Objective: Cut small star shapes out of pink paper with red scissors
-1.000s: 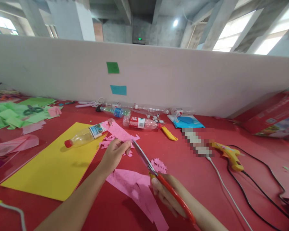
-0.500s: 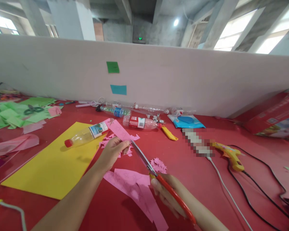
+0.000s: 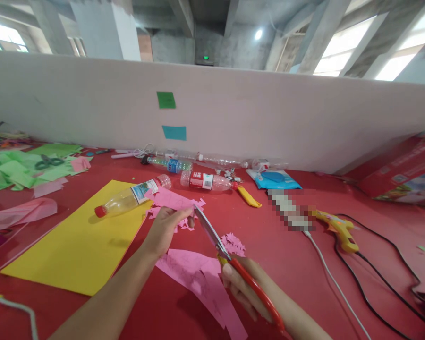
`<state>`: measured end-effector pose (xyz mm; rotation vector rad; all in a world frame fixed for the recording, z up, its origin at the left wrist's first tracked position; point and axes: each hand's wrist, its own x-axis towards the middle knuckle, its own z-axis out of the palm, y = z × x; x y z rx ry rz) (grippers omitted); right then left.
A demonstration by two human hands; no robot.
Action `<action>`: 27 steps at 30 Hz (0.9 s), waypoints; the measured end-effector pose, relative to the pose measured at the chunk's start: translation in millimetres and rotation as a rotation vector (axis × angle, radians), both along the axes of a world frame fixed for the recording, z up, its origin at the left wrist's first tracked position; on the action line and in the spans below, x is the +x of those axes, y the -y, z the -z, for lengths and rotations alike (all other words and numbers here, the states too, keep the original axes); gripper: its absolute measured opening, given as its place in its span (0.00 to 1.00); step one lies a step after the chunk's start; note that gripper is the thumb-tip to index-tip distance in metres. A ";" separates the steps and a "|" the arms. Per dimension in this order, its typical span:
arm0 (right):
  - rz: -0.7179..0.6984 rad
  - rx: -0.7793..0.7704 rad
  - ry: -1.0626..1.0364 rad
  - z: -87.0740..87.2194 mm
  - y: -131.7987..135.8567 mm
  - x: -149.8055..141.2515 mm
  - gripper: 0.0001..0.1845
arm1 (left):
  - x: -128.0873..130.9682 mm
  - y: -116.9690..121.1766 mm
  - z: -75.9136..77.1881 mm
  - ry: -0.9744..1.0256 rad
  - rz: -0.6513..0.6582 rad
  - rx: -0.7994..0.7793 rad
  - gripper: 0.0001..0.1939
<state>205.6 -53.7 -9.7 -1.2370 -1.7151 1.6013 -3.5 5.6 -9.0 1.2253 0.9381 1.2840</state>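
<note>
My left hand [image 3: 167, 226] pinches a strip of pink paper [image 3: 168, 199] and holds it above the red table [image 3: 290, 264]. My right hand [image 3: 246, 283] grips red-handled scissors [image 3: 230, 262], whose blades point up-left and meet the strip beside my left fingers. A larger pink sheet [image 3: 201, 281] lies under both hands. Small pink cut shapes [image 3: 233, 244] sit just right of the blades, and pink scraps [image 3: 184, 224] lie behind my left hand.
A yellow sheet [image 3: 74, 245] with a red-capped bottle [image 3: 127, 198] lies at left. More bottles [image 3: 205, 180], a blue pack [image 3: 274, 179], a yellow glue gun [image 3: 338, 229] and cables [image 3: 371, 278] sit to the right. Green paper with scissors [image 3: 47, 162] is far left.
The pink strip in my left hand has turned from pointing up and away to lying flatter toward the left. The scissor blades stay at the strip; both hands have barely moved.
</note>
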 end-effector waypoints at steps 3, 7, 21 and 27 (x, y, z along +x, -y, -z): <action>-0.024 0.016 -0.034 -3.3 6.1 -2.3 0.30 | 8.0 4.0 5.0 0.021 -0.045 0.008 0.14; -0.033 -0.057 -0.076 -1.9 13.1 -3.7 0.30 | 14.7 6.4 12.2 0.045 -0.091 -0.007 0.15; 0.060 -0.151 -0.137 11.1 17.2 -12.3 0.31 | 23.8 14.3 13.9 0.012 -0.171 -0.002 0.18; 0.034 -0.226 -0.156 25.3 16.8 -15.7 0.31 | 28.2 17.3 19.4 0.008 -0.210 -0.028 0.18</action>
